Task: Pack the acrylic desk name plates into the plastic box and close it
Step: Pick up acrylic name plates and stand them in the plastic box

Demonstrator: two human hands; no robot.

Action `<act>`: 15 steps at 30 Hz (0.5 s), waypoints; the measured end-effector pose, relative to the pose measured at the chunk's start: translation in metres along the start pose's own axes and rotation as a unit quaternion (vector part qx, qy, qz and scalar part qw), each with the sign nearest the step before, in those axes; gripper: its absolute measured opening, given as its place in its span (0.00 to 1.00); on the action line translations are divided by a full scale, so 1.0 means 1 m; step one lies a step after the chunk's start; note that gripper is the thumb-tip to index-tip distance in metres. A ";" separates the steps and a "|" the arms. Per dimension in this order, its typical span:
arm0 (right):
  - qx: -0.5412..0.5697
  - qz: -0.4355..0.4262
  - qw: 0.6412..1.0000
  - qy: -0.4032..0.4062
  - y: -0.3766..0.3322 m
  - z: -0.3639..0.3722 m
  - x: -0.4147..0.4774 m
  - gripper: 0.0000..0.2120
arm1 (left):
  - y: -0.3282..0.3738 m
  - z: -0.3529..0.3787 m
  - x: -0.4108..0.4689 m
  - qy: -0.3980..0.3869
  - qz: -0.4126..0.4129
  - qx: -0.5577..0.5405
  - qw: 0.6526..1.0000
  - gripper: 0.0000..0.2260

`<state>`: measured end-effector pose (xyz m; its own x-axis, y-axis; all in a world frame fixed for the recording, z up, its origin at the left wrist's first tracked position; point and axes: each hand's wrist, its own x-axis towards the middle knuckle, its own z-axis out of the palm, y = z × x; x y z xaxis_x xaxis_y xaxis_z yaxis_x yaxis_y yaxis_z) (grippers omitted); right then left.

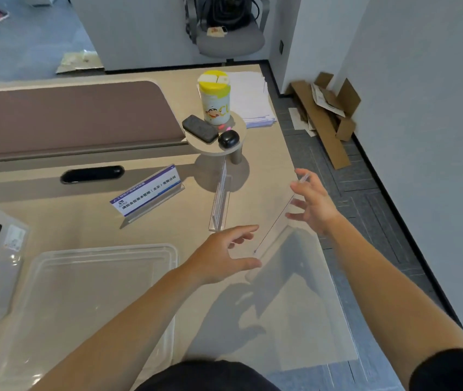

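Evidently at an early stage, a clear name plate (277, 221) is pinched endwise between both hands (224, 253) (313, 206) at centre right, two plates (147, 193) (220, 200) are left standing on the desk, and the box (97, 292), lower left, is seen empty and unclosed.

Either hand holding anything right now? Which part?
Both hands hold a clear empty name plate by its ends: right hand at the far end, left hand at the near end.

Both hands, left hand (224, 253) and right hand (313, 204), seemingly grip a clear plate (274, 221).
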<state>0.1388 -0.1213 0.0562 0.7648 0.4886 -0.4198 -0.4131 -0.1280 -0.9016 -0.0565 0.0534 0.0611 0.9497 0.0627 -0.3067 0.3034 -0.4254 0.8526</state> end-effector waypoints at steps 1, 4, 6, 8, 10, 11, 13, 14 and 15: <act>-0.014 -0.009 1.000 -0.014 -0.008 0.007 -0.002 0.24 | 0.000 -0.004 -0.008 0.006 0.000 -0.014 1.000 0.30; -0.027 -0.016 0.997 -0.068 -0.027 0.031 -0.007 0.21 | -0.002 -0.018 -0.026 -0.003 -0.027 -0.076 0.997 0.33; -0.007 -0.011 0.995 -0.097 -0.034 0.049 -0.012 0.21 | -0.005 -0.025 -0.034 -0.007 -0.048 -0.144 0.988 0.37; 0.013 -0.017 0.993 -0.113 -0.035 0.067 -0.019 0.20 | -0.006 -0.030 -0.043 -0.015 -0.051 -0.205 0.977 0.41; 0.017 -0.033 0.992 -0.120 -0.037 0.086 -0.027 0.19 | -0.005 -0.033 -0.051 -0.032 -0.046 -0.238 0.970 0.42; 0.010 -0.042 0.992 -0.122 -0.039 0.096 -0.032 0.18 | -0.005 -0.034 -0.056 -0.037 -0.044 -0.244 0.968 0.43; -0.006 -0.055 0.992 -0.118 -0.044 0.118 -0.041 0.19 | -0.006 -0.039 -0.064 -0.029 -0.054 -0.246 0.967 0.44; -0.014 -0.059 0.992 -0.111 -0.048 0.129 -0.045 0.20 | -0.007 -0.043 -0.069 -0.021 -0.057 -0.245 0.968 0.45; -0.024 -0.065 0.992 -0.104 -0.051 0.141 -0.050 0.21 | -0.009 -0.048 -0.074 -0.017 -0.057 -0.242 0.968 0.47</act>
<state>0.0519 -0.0171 0.1373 0.6898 0.6704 -0.2733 -0.2902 -0.0898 -0.9527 -0.1262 0.0960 0.0965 0.9070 0.0517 -0.4181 0.4153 0.0561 0.9079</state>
